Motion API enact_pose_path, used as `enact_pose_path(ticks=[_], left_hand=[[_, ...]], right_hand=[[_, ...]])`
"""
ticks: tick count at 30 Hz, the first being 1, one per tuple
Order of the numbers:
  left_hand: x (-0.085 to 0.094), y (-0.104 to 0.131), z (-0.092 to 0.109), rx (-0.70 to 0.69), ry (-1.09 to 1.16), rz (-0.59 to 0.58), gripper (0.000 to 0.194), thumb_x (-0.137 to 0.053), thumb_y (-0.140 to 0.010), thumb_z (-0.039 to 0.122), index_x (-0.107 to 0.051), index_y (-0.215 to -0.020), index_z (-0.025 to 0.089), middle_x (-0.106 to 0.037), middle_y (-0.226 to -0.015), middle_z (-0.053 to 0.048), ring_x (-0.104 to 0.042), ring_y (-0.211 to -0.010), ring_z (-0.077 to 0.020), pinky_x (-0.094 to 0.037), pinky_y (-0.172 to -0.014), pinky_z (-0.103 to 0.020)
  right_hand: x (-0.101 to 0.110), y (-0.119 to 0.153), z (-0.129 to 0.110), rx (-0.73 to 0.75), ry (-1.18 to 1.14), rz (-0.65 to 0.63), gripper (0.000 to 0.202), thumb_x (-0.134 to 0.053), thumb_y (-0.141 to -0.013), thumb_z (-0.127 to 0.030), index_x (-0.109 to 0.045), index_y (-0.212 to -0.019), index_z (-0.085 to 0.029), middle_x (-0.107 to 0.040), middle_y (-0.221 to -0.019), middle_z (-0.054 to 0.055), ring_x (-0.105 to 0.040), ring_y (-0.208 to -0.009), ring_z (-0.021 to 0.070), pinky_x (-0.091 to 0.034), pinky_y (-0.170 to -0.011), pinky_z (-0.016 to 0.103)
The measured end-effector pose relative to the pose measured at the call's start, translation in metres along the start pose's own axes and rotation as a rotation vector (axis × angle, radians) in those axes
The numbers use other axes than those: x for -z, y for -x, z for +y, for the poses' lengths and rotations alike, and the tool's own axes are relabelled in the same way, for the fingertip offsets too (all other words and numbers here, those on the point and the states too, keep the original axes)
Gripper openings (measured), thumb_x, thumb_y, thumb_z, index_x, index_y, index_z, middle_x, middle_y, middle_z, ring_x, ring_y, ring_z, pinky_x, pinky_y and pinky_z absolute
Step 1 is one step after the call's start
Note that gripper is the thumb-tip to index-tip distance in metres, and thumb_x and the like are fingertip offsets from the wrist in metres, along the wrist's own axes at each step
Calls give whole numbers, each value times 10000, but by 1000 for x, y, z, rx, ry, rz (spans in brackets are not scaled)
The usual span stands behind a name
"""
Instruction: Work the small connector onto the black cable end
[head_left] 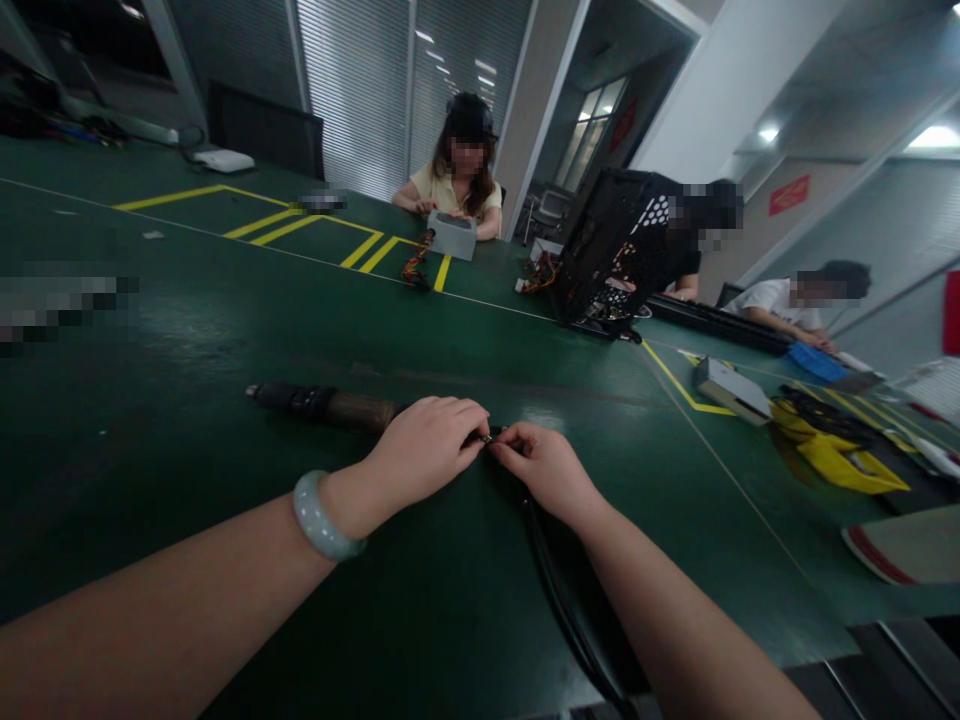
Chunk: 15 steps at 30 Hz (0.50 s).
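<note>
A dark electric screwdriver point(360, 411) lies on the green table point(247, 580), its tip pointing left. My left hand point(424, 447), with a pale bangle at the wrist, rests over the tool's right end with its fingers closed. Just to the right, my right hand point(546, 468) pinches at the same spot. Between the two sets of fingertips shows a small dark connector point(487, 438), mostly hidden. A black cable point(559, 590) runs from beneath my right hand down to the table's front edge.
An open black computer case point(607, 255) stands at the back right. Across the table, a person handles a grey power supply point(452, 236). Two more people sit further right. Another grey box point(731, 390) and a yellow item point(847, 465) lie at the right.
</note>
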<state>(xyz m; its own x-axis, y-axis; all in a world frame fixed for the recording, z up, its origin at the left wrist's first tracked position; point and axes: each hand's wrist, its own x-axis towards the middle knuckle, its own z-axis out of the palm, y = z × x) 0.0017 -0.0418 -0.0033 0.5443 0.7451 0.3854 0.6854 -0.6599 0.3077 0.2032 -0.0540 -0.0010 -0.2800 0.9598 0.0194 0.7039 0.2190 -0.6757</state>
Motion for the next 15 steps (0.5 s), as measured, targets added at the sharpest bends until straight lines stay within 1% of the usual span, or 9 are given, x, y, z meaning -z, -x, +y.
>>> enact_pose_path(ticks=[6, 15], left_hand=[[-2, 0, -1, 2, -7, -7, 104, -563, -886, 254, -634, -952, 217, -675, -1051, -38, -618, -980, -232, -470, -873, -411], [-6, 0, -4, -5, -26, 3, 95, -580, -877, 246, -634, -947, 213, -676, -1022, -32, -621, -966, -228, -459, -882, -406]], right_hand=[[-2, 0, -1, -28, 0, 33, 157, -593, -874, -336, -695, -880, -216, -716, -814, 1, -638, -708, 147, -422, -623, 241], [-2, 0, -3, -53, -12, 30, 171, -592, -867, -335, -703, -869, -205, -715, -781, -10, -623, -676, 126, -407, -600, 219]])
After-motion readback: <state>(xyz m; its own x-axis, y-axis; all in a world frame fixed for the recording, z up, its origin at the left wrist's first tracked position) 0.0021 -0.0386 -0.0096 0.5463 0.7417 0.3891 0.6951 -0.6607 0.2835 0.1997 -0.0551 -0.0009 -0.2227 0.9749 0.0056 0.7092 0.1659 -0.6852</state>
